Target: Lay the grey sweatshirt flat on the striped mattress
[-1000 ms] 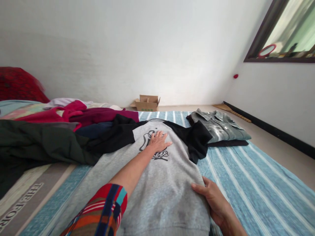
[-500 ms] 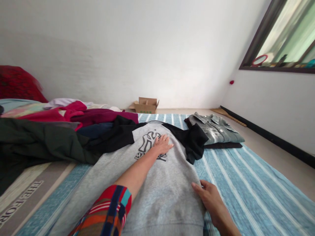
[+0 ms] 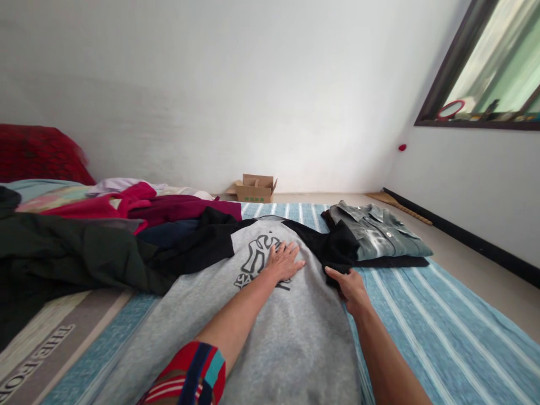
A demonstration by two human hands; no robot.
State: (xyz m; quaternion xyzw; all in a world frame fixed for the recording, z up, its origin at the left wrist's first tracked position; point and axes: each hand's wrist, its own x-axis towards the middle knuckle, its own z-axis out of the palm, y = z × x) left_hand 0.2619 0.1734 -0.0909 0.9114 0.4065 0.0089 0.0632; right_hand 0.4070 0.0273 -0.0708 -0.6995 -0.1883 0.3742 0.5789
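Observation:
A grey sweatshirt with black sleeves and a black printed chest design lies spread out on the bed, its collar at the far end. My left hand rests flat on the print, fingers spread. At the shirt's right side, my right hand pinches the cloth near the underarm, where the black right sleeve lies bunched. The black left sleeve stretches out over other clothes.
A folded grey denim jacket lies on dark folded cloth to the right. Leftward are a dark green garment, a pink garment and a maroon one. A cardboard box stands by the wall beyond the blue striped sheet.
My right hand has moved forward along the shirt's right edge, from near the hem up to the sleeve. My left hand stays on the print. The view has shifted slightly.

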